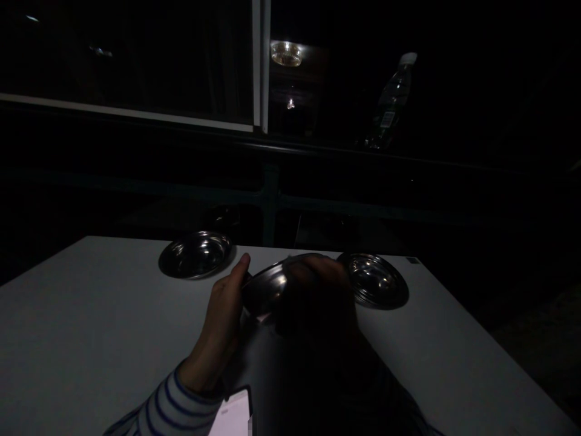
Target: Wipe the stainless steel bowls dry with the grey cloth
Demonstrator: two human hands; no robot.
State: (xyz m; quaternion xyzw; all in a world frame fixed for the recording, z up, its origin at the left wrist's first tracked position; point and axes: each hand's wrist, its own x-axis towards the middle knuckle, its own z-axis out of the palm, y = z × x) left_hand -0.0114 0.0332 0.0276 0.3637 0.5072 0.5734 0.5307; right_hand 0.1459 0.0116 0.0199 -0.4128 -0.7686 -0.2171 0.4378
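Note:
A shiny metal bowl (265, 289) is held tilted above the white table, between my two hands. My left hand (226, 309) grips its left side, thumb up along the rim. In deep shadow, my right hand (320, 290) is at the bowl's right side, fingers bent over the rim; whether it also holds a cloth or something else is too dark to make out. One metal dish (195, 255) lies on the table to the left of my hands. To the right lie metal dishes (374, 281) that look stacked, close behind my right hand.
A phone (231, 413) with a lit screen lies on the white table (113, 327) by my left wrist. Beyond the table's far edge are a dark rail (270, 203) and a window frame (261, 66). A clear plastic bottle (391, 103) with a white cap stands on the ledge.

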